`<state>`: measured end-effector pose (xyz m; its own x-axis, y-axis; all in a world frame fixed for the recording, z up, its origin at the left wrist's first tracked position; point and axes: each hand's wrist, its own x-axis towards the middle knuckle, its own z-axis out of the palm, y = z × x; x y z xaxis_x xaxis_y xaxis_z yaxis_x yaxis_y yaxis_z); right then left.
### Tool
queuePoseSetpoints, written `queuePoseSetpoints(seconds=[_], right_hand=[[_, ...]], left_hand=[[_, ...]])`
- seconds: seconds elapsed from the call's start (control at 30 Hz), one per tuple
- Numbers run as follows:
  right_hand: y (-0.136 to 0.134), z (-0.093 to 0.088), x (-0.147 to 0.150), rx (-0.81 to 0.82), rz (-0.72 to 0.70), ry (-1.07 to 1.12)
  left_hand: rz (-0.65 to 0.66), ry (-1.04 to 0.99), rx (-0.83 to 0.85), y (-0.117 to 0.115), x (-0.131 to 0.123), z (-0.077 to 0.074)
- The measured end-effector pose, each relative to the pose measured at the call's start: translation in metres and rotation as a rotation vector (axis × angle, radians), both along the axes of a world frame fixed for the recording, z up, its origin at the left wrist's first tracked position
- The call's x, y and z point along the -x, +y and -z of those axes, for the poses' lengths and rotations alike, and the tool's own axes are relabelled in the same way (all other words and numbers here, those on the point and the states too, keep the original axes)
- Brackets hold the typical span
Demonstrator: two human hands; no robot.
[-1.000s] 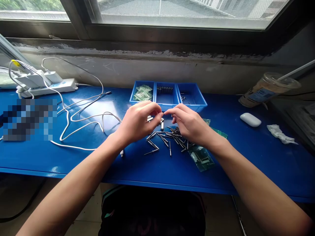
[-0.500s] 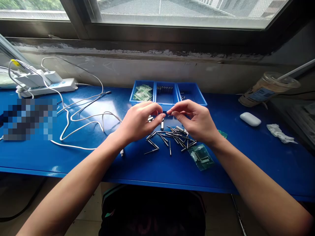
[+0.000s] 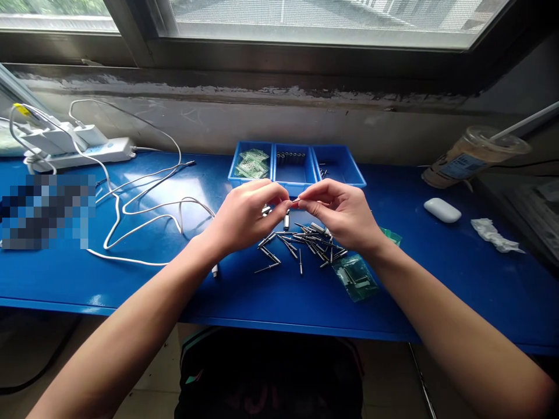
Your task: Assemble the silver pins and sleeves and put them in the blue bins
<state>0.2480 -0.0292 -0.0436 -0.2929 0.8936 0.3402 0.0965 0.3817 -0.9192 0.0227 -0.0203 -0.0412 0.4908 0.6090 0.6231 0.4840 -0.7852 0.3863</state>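
Observation:
My left hand [image 3: 253, 210] and my right hand [image 3: 343, 212] meet fingertip to fingertip in front of the blue bins. Between them is a small thin metal piece [image 3: 295, 201], pinched in the right fingertips; its left end touches the left thumb and finger. Whether the left fingers grip anything else is too small to tell. Beneath the hands lies a loose pile of metal rivet-like pins [image 3: 312, 244]. A short silver cylinder [image 3: 286, 221] is just behind the pile. A green-tinted plastic bag [image 3: 356, 278] with small parts lies below my right hand.
Three joined blue bins [image 3: 296, 187] hold green packets [image 3: 252, 164], small metal cylinders and a few pins. White cables [image 3: 126, 233] and a power strip [image 3: 105, 152] lie left. A drink cup [image 3: 463, 160], white case [image 3: 442, 210] and crumpled tissue [image 3: 495, 235] are right.
My hands have come closer together, so the thin piece at the right fingertips now reaches the left fingertips. The view has shifted slightly.

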Motion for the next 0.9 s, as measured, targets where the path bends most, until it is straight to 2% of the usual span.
queuePoseSetpoints(seconds=[0.33, 0.9], right_hand=[[0.0004, -0.0013, 0.0006, -0.003, 0.085, -0.005], [-0.0028, -0.0035, 0.0005, -0.003, 0.111, -0.064]], left_hand=[[0.018, -0.002, -0.022, 0.0002, 0.0010, 0.0017], [0.014, 0.013, -0.015, -0.0023, -0.0009, -0.0006]])
